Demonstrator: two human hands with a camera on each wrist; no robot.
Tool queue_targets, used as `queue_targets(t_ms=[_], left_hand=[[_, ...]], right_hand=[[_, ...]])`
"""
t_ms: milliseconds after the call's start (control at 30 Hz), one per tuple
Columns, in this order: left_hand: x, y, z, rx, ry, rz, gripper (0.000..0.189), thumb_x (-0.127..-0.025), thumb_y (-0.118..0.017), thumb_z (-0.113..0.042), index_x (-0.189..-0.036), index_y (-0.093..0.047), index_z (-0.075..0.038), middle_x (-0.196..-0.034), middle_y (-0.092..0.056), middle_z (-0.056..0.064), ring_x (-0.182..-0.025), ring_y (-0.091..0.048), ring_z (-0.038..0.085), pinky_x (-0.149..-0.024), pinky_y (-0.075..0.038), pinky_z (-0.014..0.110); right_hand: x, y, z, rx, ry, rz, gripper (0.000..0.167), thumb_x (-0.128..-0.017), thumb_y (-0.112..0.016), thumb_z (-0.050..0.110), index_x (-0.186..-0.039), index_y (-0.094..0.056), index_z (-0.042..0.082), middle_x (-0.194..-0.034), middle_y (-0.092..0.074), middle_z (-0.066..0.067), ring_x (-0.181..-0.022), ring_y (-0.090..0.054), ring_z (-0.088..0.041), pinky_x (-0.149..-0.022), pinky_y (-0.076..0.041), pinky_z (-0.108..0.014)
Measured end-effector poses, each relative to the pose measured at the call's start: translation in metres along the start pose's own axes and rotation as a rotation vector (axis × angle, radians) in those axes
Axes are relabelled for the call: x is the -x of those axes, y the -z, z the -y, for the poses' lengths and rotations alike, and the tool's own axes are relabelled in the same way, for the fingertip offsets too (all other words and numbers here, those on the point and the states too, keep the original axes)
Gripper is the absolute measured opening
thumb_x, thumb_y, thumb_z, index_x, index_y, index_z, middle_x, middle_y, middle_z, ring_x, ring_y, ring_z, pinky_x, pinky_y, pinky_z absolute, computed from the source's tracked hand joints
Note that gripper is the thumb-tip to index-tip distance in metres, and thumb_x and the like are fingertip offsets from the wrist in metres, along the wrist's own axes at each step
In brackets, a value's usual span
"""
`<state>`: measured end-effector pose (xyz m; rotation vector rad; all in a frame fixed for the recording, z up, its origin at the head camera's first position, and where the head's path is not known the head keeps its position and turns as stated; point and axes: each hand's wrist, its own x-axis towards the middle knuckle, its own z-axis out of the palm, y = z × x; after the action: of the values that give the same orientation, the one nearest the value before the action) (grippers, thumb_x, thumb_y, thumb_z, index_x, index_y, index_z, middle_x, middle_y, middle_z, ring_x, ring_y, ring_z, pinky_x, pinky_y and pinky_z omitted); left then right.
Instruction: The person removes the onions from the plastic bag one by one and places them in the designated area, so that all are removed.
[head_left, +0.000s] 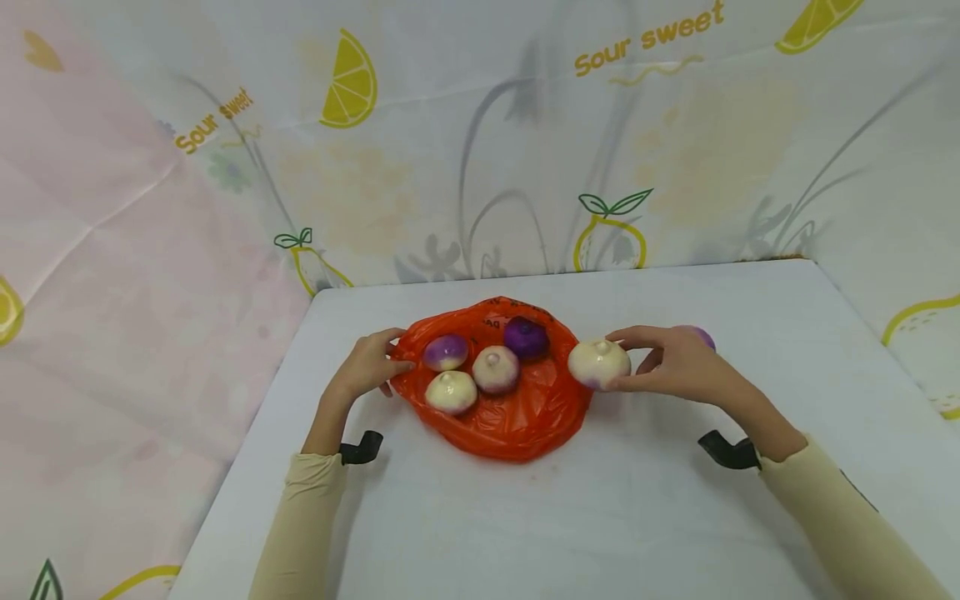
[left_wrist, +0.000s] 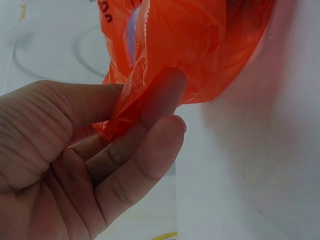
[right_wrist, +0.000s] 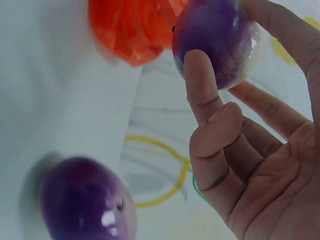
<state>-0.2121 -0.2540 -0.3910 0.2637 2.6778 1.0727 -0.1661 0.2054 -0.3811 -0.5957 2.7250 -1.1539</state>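
Note:
A red plastic bag (head_left: 517, 433) lies spread wide, its mouth facing up. Inside it sit several white-and-purple turnips, among them a dark purple one (head_left: 527, 337) and a pale one (head_left: 452, 392). My left hand (head_left: 366, 365) pinches the bag's left rim between thumb and fingers, the thin plastic folded over the fingertips (left_wrist: 165, 90) in the left wrist view. With thumb and fingers my right hand (head_left: 678, 367) grips another turnip (head_left: 598, 364), which overlaps the bag's right rim in the head view. Its purple underside shows in the right wrist view.
One more purple turnip (right_wrist: 87, 202) rests on the white table (head_left: 570, 533), mostly hidden behind my right hand in the head view. A printed lemon-pattern cloth (head_left: 420, 192) hangs behind the table. Black wrist mounts (head_left: 362, 447) stick out near both sleeves.

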Motion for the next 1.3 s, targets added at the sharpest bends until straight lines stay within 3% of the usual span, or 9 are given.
queue_targets(t_ms=[167,300,700,933,1100,1300], left_hand=[[-0.001,-0.001,0.001,0.0,0.002,0.001,0.055,-0.092,-0.068,-0.008,-0.142,-0.046,-0.001,-0.115,-0.062,0.029,-0.061,-0.067,0.022,-0.05,-0.058,0.038],[-0.001,-0.001,0.002,0.003,0.004,0.002,0.055,-0.092,-0.068,-0.009,-0.142,-0.046,-0.001,-0.115,-0.062,0.029,-0.061,-0.067,0.022,-0.049,-0.058,0.038],[-0.002,-0.002,0.003,-0.004,0.0,0.0,0.056,-0.092,-0.069,-0.01,-0.142,-0.046,-0.001,-0.115,-0.062,0.028,-0.058,-0.066,0.022,-0.05,-0.058,0.038],[-0.002,-0.002,0.004,-0.001,0.007,-0.001,0.056,-0.092,-0.069,-0.009,-0.142,-0.045,-0.001,-0.116,-0.061,0.029,-0.058,-0.066,0.022,-0.05,-0.058,0.04],[-0.001,-0.001,0.004,0.002,0.017,0.0,0.057,-0.092,-0.069,-0.009,-0.143,-0.045,0.0,-0.118,-0.061,0.03,-0.059,-0.067,0.022,-0.05,-0.058,0.038],[-0.001,-0.002,0.005,0.001,0.015,-0.001,0.057,-0.092,-0.068,-0.009,-0.143,-0.045,0.0,-0.118,-0.06,0.03,-0.059,-0.067,0.022,-0.05,-0.058,0.038]], right_hand=[[0.012,0.027,-0.013,0.028,-0.045,-0.066,0.059,-0.074,-0.085,0.047,-0.125,-0.066,0.024,-0.103,-0.069,-0.003,-0.075,-0.065,-0.016,-0.063,-0.055,-0.03],[0.022,0.046,-0.022,0.043,-0.106,-0.101,0.063,-0.074,-0.085,0.046,-0.129,-0.064,0.022,-0.112,-0.067,-0.004,-0.082,-0.068,-0.014,-0.066,-0.054,-0.029],[0.044,0.094,-0.045,0.129,-0.249,-0.176,0.065,-0.08,-0.081,0.043,-0.137,-0.059,0.02,-0.128,-0.063,-0.016,-0.079,-0.064,0.005,-0.064,-0.048,-0.022],[0.053,0.107,-0.066,0.144,-0.308,-0.175,0.069,-0.084,-0.077,0.044,-0.14,-0.054,0.013,-0.131,-0.058,-0.024,-0.075,-0.06,0.009,-0.058,-0.05,-0.025],[0.057,0.109,-0.079,0.16,-0.349,-0.145,0.076,-0.086,-0.074,0.046,-0.141,-0.048,0.001,-0.128,-0.056,-0.033,-0.072,-0.062,0.0,-0.056,-0.051,-0.029],[0.057,0.107,-0.094,0.179,-0.388,-0.078,0.078,-0.089,-0.069,0.049,-0.141,-0.045,-0.004,-0.117,-0.063,-0.031,-0.074,-0.064,-0.008,-0.057,-0.052,-0.031]])
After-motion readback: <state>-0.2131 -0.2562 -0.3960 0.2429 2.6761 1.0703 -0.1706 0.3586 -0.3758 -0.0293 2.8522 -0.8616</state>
